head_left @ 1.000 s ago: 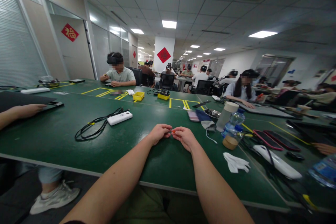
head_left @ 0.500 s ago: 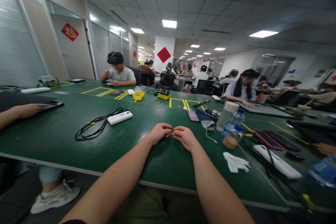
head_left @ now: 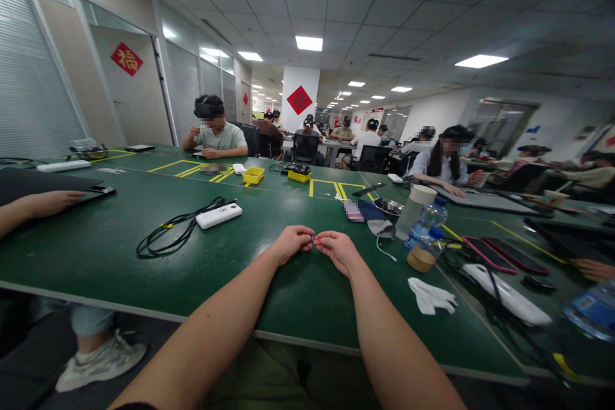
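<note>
Over the green table point(head_left: 144, 282), both of my hands come together with pinched fingers. My right hand point(head_left: 339, 251) grips a tiny orange-red piece point(head_left: 318, 239) at its fingertips; most of it is covered and its kind does not show. My left hand point(head_left: 293, 243) is closed in a pinch right beside it, fingertips almost touching those of the right. Something small and dark may sit in the left fingertips, too small to name. Left of my hands lies a white power bank point(head_left: 219, 216) with a coiled black cable point(head_left: 168, 245).
To the right stand a pale tumbler point(head_left: 414, 213), a plastic bottle point(head_left: 426, 224) and a cup of brown drink point(head_left: 423, 257). A white tissue point(head_left: 432, 296) lies nearer. Yellow trays point(head_left: 253, 175) sit farther back. Another person's hand point(head_left: 57, 202) rests at the left.
My fingertips have drawn slightly closer together, the right ones shifting a little to the left. The orange-red piece now sits between the two hands' fingertips.
</note>
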The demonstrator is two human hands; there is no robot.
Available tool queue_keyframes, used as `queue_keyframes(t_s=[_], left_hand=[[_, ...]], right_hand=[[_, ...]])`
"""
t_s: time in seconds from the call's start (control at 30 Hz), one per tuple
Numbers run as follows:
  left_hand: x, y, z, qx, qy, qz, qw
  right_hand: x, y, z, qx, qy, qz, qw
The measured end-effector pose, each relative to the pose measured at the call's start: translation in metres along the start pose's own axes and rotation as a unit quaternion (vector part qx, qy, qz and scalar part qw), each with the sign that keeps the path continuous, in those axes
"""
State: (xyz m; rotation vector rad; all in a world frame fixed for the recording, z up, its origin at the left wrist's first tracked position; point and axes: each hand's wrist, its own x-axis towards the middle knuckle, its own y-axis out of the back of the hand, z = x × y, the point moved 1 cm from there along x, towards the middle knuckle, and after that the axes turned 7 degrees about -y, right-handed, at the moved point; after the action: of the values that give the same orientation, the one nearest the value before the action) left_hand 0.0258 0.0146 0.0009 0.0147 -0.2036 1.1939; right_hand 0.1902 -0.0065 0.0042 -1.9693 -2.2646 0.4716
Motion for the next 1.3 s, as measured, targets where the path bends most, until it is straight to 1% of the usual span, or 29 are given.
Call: queue_keyframes(t_s=[0.13, 0.33, 0.47, 0.63, 0.87, 1.1, 1.3], left_hand=[[-0.0015, -0.001, 0.003, -0.009, 0.007, 0.014, 1.0], [-0.0017, -0.0028, 0.0007, 0.017, -0.014, 0.021, 1.0], [-0.0016, -0.0031, 0.003, -0.002, 0.005, 0.017, 1.0], [-0.0027, -0.0023, 0.0073, -0.011, 0.03, 0.024, 0.999], [-0.0037, -0.0023, 0.0066, -0.015, 0.02, 0.023, 0.999], [-0.0036, -0.0037, 0.0048, 0.022, -0.004, 0.021, 1.0], [-0.002, -0.0019, 0.0048, 0.002, 0.03, 0.025, 0.999]], right_hand=[[-0.0006, -0.0008, -0.0016, 0.018, -0.009, -0.003, 1.0], [-0.0007, -0.0018, 0.0002, -0.004, -0.008, 0.001, 1.0], [-0.0004, -0.001, 0.0009, -0.007, -0.005, 0.0, 1.0], [-0.0016, -0.001, -0.0018, 0.02, -0.014, -0.003, 1.0], [0.0002, -0.0004, -0.0002, -0.002, -0.013, 0.001, 1.0], [-0.0001, -0.0005, -0.0001, -0.013, -0.01, -0.003, 1.0], [0.0, -0.0009, 0.0002, -0.007, -0.007, 0.001, 1.0]])
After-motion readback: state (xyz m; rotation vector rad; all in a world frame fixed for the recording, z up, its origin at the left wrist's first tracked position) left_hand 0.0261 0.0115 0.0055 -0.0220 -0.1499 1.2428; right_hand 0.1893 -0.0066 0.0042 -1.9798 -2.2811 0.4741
